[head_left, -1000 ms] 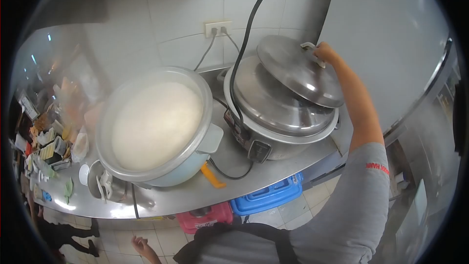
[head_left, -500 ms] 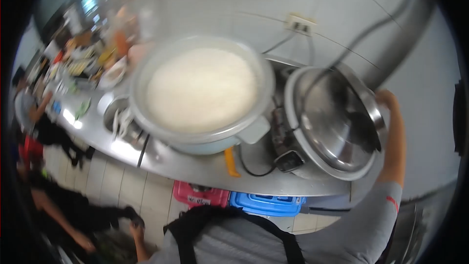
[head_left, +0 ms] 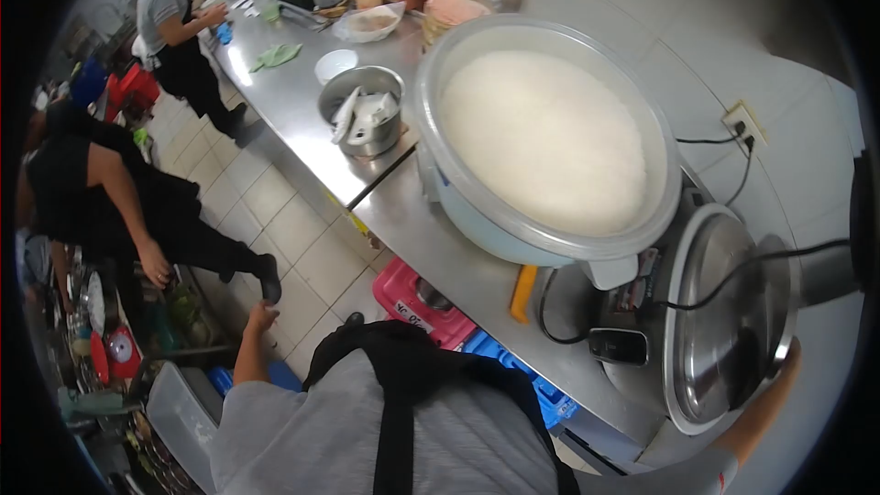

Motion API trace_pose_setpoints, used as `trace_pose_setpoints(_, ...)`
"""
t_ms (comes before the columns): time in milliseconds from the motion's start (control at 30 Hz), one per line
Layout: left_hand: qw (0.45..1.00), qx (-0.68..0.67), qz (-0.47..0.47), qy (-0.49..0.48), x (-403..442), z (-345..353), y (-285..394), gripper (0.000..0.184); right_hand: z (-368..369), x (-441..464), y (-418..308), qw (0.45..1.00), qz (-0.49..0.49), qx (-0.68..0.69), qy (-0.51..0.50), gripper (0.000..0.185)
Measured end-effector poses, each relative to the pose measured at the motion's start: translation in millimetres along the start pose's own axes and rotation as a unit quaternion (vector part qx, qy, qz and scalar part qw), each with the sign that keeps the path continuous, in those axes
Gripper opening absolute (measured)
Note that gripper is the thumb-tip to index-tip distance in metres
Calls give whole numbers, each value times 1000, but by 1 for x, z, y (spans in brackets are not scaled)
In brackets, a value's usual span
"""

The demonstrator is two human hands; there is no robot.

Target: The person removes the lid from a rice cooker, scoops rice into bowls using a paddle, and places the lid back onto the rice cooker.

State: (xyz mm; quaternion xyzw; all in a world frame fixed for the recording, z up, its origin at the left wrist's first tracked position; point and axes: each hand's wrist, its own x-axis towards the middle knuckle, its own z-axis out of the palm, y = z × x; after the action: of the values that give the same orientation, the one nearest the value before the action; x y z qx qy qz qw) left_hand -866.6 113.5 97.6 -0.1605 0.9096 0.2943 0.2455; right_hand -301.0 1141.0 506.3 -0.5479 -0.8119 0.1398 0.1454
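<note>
My right hand (head_left: 790, 359) is at the far right, at a shiny curved metal rim (head_left: 779, 355) beside the domed metal lid (head_left: 720, 312) of a large cooker. Its fingers are mostly hidden, but it appears to grip that rim. My left hand (head_left: 262, 317) hangs low at my side, away from the counter, its fingers curled with nothing visible in them. Left of the cooker stands a big, pale blue insulated tub (head_left: 500, 240), uncovered and filled with white rice (head_left: 545, 142). An orange handle (head_left: 523, 293) sticks out from under the tub.
A steel pot (head_left: 371, 142) with white utensils stands on the steel counter (head_left: 302, 151). Pink (head_left: 417, 312) and blue bins (head_left: 513, 371) sit below. Cords run to a wall outlet (head_left: 747, 124). Two people (head_left: 170, 27) are to the left, one with a foot near my left hand.
My view has turned left, so the tub and cooker appear further right and tilted. My right hand remains by the metal rim. More of the counter and the people shows.
</note>
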Motion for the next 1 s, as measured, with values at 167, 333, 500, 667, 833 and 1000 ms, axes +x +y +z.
trace_pose_setpoints(167,992,-49,95,61,36,-11,18,29,-8,-19,-7,998,-5,-30,63,36)
trace_pose_setpoints(333,946,-20,255,198,59,-51,117,25,-35,-67,-31,977,-48,-78,194,38)
trace_pose_setpoints(500,900,-157,352,201,130,-96,257,26,-27,-211,-213,907,-190,-4,376,39)
trace_pose_setpoints(667,886,-184,407,123,249,-122,422,35,170,-360,-597,868,-375,310,-103,41)
trace_pose_setpoints(833,900,-81,427,25,286,-124,521,38,369,-319,-789,870,-325,278,-247,27)
trace_pose_setpoints(1000,869,-50,491,45,309,-90,538,24,488,-263,-833,926,-259,-145,-234,21)
